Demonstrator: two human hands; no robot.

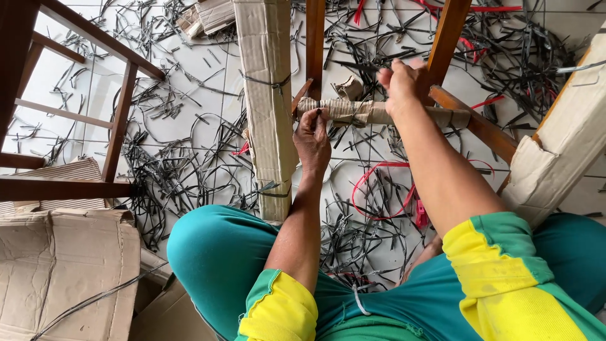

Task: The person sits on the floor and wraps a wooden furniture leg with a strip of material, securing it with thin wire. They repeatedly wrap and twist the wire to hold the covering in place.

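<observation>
**Cardboard wrap on rung, slip risk**

Left of frame: a bare wooden frame (120, 120) over flattened cardboard (63, 265). Centre: left hand (312, 139), fingers clamped on the end of the cardboard-wrapped rung (366, 113). Right hand (404, 85) is closed on the wrap, upper centre. Black strap offcuts (189, 170) litter the tiled floor. Risk: the wrap could tear or slide if either grip loosens; loose straps underfoot could snag.

I see a pale tiled floor (189, 101) under bright, even light, strewn all around with cut black plastic straps (170, 183). Left of the strap heap stands a dark wooden chair frame (120, 120), and just below that frame lies flattened brown cardboard (63, 271).
</observation>
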